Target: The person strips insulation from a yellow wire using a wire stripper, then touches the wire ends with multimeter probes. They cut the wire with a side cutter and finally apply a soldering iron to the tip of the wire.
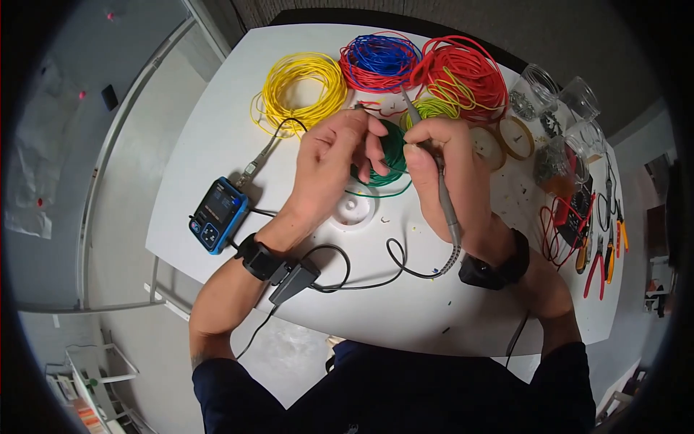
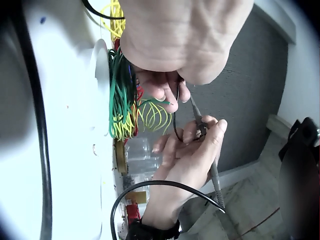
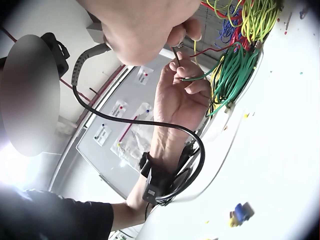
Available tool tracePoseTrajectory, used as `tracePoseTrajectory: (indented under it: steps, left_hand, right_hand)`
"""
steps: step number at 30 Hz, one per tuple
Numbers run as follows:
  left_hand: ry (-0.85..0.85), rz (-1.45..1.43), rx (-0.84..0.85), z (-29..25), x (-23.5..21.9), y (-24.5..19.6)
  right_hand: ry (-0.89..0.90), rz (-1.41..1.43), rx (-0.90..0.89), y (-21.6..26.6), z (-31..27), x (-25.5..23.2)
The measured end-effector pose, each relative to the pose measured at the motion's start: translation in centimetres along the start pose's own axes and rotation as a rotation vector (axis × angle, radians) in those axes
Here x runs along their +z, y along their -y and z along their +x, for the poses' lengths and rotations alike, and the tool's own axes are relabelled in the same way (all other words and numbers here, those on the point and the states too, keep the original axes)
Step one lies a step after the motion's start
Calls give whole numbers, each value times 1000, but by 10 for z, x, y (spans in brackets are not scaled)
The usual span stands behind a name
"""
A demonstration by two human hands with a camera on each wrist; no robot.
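Note:
My right hand (image 1: 457, 170) grips a grey oscilloscope probe (image 1: 446, 199) like a pen, its pointed tip angled toward the far side of the table. Close on its left, my left hand (image 1: 325, 159) has thumb and index finger pressed together on a thin black lead (image 2: 176, 102), which runs across to the probe hand in the left wrist view. What sits at the very fingertips I cannot tell. The end of a green wire (image 3: 200, 77) reaches the left fingers. Behind the hands lies a green wire coil (image 1: 394, 155). A blue-edged handheld oscilloscope (image 1: 219, 210) lies on the left, a cable connector (image 1: 247, 173) plugged in.
Yellow (image 1: 334, 76), blue (image 1: 383, 52) and red (image 1: 477, 72) wire coils line the far edge. Clear jars (image 1: 578, 98), tape rolls (image 1: 517, 137), a red multimeter (image 1: 576, 210) and pliers (image 1: 595, 269) occupy the right. A white spool (image 1: 352, 208) and a looping black cable (image 1: 396, 254) lie nearer.

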State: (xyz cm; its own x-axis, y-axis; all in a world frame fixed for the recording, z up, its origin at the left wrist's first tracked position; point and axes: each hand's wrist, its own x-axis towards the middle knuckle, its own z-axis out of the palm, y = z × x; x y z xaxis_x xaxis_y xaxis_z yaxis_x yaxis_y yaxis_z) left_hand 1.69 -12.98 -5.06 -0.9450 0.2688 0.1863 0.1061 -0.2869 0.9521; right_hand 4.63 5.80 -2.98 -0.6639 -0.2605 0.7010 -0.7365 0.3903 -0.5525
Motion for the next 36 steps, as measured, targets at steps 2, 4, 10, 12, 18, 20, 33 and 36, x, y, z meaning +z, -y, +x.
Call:
tracePoseTrajectory:
  steps: [2,4,10,12,18,20,33,36]
  left_hand:
    - [37,33,8,-3,1,-1]
    - [31,48,2,-5,3,-2]
    - [-16,-27,-32,-4,1,-1]
    - [3,-48,-32,-3,0,0]
    - [8,-111,-78,-2,3,-2]
    - [20,-133,-91,-3,2,-3]
    - [-14,-115,-18,-5,1,3]
    - [9,-92,-57,-3,2,0]
  right_hand:
    - [-6,-1,24,-2,-2,0]
    - [-2,-9,53,-2,-3,1]
    - [-60,-72,8,-2,-1,2]
    - [-48,-45,70,0,-1,1]
    - [-28,24,112,5,2,-1]
    - [-31,7,106,7,2,-1]
    - [-6,62,160,12,1,0]
    - [-12,45,160,11,0,-1]
